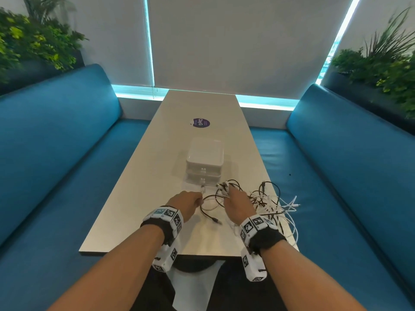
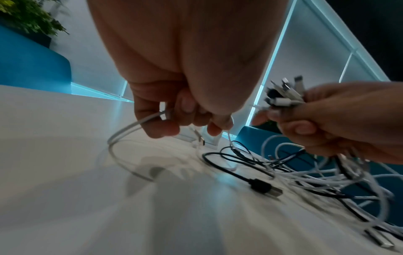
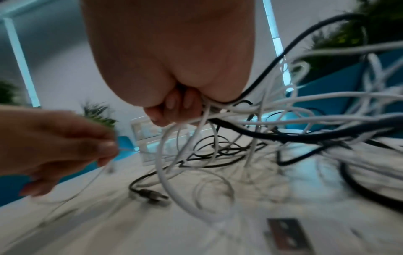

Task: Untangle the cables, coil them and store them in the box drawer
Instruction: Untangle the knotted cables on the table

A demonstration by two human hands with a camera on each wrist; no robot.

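A tangle of white and black cables [image 1: 267, 205] lies on the table's near right part. My right hand [image 1: 235, 202] grips a bundle of cable plug ends [image 2: 283, 94], held a little above the table, and the loops hang from it [image 3: 218, 124]. My left hand [image 1: 186, 202] pinches one white cable [image 2: 135, 124] near its plug, just left of the tangle. A loose black USB plug [image 1: 216, 220] lies on the table between my hands. The white box with two drawers [image 1: 204, 163] stands just beyond my hands, both drawers closed.
The long pale table [image 1: 134, 187] carries a purple round sticker [image 1: 201, 123] beyond the box. Blue benches [image 1: 56, 153] run along both sides, with plants behind them. Some cables hang over the table's right edge [image 1: 292, 232].
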